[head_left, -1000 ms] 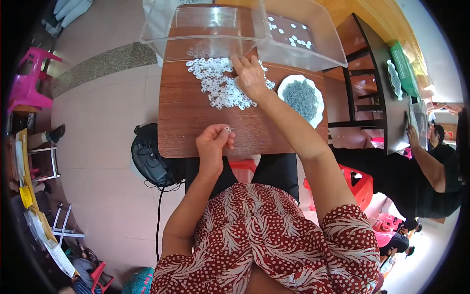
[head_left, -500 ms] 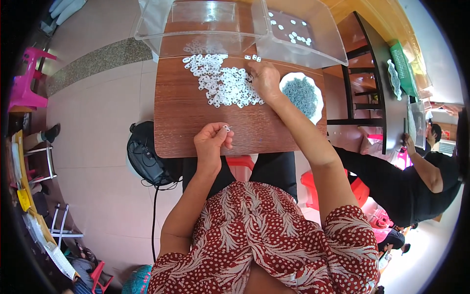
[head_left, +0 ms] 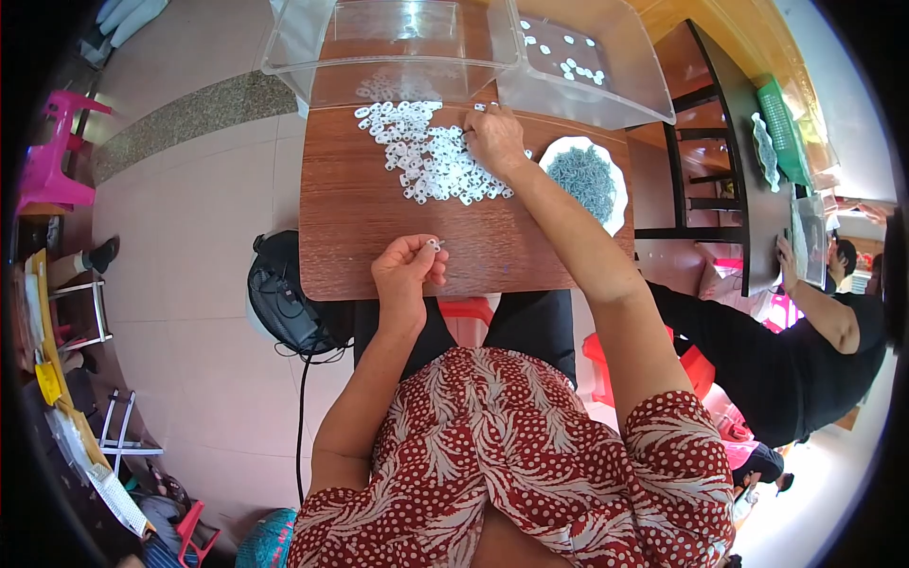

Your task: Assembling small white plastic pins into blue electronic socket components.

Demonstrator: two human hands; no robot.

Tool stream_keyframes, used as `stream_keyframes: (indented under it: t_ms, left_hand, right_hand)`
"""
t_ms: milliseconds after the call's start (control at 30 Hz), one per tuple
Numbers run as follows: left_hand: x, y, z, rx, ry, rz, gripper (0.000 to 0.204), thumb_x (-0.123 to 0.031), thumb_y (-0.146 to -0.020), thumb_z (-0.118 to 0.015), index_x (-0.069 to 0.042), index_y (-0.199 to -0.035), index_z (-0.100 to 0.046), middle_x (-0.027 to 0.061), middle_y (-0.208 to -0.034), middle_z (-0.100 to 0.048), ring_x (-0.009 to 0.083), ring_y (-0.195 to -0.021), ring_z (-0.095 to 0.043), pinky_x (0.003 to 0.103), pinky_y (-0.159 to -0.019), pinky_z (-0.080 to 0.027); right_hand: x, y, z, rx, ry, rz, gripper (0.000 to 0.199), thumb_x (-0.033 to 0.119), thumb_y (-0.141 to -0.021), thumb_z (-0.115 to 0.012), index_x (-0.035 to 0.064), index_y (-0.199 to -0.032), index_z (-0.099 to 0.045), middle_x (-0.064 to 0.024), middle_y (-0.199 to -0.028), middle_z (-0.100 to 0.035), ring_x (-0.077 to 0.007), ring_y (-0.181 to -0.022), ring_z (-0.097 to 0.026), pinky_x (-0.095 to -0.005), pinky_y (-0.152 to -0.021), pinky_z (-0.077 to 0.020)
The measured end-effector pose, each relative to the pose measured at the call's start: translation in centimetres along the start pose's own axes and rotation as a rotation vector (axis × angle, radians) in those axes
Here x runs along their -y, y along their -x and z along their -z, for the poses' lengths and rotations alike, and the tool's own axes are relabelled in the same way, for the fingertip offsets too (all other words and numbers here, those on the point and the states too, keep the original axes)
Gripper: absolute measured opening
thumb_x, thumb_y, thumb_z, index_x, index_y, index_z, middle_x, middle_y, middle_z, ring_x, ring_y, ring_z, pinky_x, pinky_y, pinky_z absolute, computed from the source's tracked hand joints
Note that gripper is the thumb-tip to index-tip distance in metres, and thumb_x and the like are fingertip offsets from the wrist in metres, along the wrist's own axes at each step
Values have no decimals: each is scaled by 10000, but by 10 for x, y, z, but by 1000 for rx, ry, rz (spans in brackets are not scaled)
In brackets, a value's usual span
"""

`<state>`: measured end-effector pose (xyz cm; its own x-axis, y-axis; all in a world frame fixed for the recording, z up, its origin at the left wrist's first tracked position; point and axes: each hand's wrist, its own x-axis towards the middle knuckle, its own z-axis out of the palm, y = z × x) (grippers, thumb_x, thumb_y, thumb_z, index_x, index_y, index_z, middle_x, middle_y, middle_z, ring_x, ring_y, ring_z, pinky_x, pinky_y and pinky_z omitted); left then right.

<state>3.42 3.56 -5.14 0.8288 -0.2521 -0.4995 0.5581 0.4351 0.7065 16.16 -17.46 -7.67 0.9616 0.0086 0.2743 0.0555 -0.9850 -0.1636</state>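
My left hand [head_left: 407, 270] pinches a small white ring-shaped part [head_left: 434, 245] over the near edge of a small brown wooden table [head_left: 350, 227]. My right hand [head_left: 494, 140] reaches forward and rests, fingers curled, on the right side of a heap of several white ring-shaped parts [head_left: 421, 156] spread on the table. Whether it grips one I cannot tell. A white dish of small grey pieces [head_left: 585, 180] stands just right of that hand.
Two clear plastic tubs [head_left: 398, 43] [head_left: 606, 71] stand at the table's far edge, the right one holding a few white parts. A black fan [head_left: 284, 298] sits on the floor left. Another person [head_left: 805, 331] works at a dark table on the right. A pink chair [head_left: 57, 151] stands far left.
My right hand shifted along the heap of white parts, first toward the dish, then back onto the heap's right side. My left hand kept its pinch near the table edge.
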Motion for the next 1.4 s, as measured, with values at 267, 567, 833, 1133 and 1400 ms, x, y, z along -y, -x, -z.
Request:
stream_keyframes:
  t_ms: [267, 567, 833, 1133, 1400]
  left_hand:
    - [-4, 2, -4, -10, -32, -12, 99, -70, -855, -573, 16, -898, -594, 81, -765, -623, 87, -574, -549, 210, -512, -469]
    - [-1, 4, -6, -28, -24, -22, 72, -52, -846, -571, 8, -870, -602, 58, -735, -615, 79, -556, -527, 199, -494, -446]
    - [2, 5, -8, -37, -27, -14, 66, -50, -842, -576, 2, -869, -606, 52, -727, -617, 74, -548, -526, 192, -489, -446]
    - [2, 4, -9, -24, -10, -15, 68, -42, -842, -574, 11, -872, -604, 60, -728, -617, 75, -546, -526, 196, -484, -444]
    - [1, 5, -10, -28, -28, -14, 74, -53, -846, -574, 7, -879, -603, 57, -730, -617, 72, -539, -520, 193, -486, -445]
  right_hand:
    - [-11, 12, 3, 72, -104, 14, 96, 62, -688, -595, 56, -783, -610, -142, -800, -611, -329, -805, -566, -414, -735, -448]
    - [-23, 24, 16, -34, -349, -71, 87, 62, -654, -634, 88, -737, -633, -125, -727, -617, -304, -792, -583, -405, -689, -468]
    - [-18, 35, 14, 14, -123, 155, 180, 79, -645, -661, 109, -822, -644, -140, -842, -607, -325, -845, -570, -411, -732, -474]
    - [-18, 31, 17, 142, -130, 102, 181, 113, -670, -659, 87, -847, -633, -169, -908, -606, -342, -893, -559, -416, -793, -459]
    - [-18, 37, 15, 36, -177, 122, 77, 110, -706, -615, 41, -738, -607, -178, -856, -610, -353, -868, -555, -428, -772, -447]
